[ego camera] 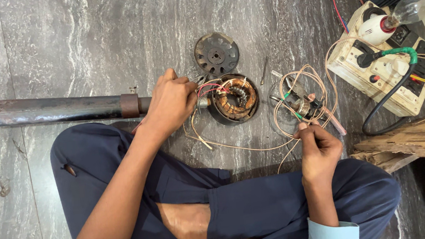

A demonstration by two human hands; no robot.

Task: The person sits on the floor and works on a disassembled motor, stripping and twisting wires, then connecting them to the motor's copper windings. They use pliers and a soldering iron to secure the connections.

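A round motor stator (235, 100) with copper windings lies on the grey stone floor in front of my crossed legs. My left hand (172, 102) is closed around the red and white lead wires (209, 88) at the stator's left side. Farther right, my right hand (318, 146) pinches thin pinkish wires (302, 88) that loop over a small tool and connectors (301, 105) on the floor. A thin wire runs along the floor between both hands.
A dark round motor cover (216, 53) lies behind the stator. A rusty pipe (47, 109) stretches left. At right stands a cream switchboard (387, 68) with a clear bulb (410, 9), plugs and cables, beside a wooden plank (419, 140).
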